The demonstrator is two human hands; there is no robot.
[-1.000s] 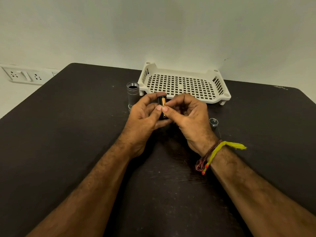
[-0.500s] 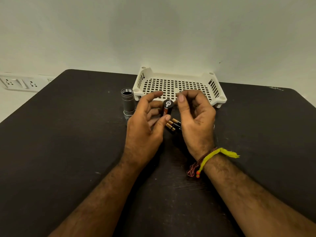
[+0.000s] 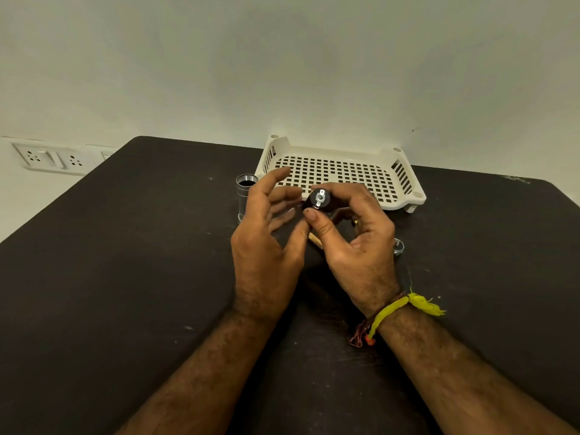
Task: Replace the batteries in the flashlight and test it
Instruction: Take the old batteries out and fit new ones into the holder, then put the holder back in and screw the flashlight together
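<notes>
Above the table (image 3: 125, 277), right hand (image 3: 354, 243) pinches battery holder (image 3: 320, 199) (left hand (image 3: 266, 246) slack).

Bare forearms; yellow-and-brown thread wristband (image 3: 389, 312) (right wrist).

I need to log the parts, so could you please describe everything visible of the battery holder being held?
The battery holder is a dark, roughly cylindrical piece, its round end turned toward the camera and bearing a small silvery metal contact. The right hand pinches it between thumb and fingers above the table, in front of the white tray. The open left hand is beside it; contact is unclear.
</notes>
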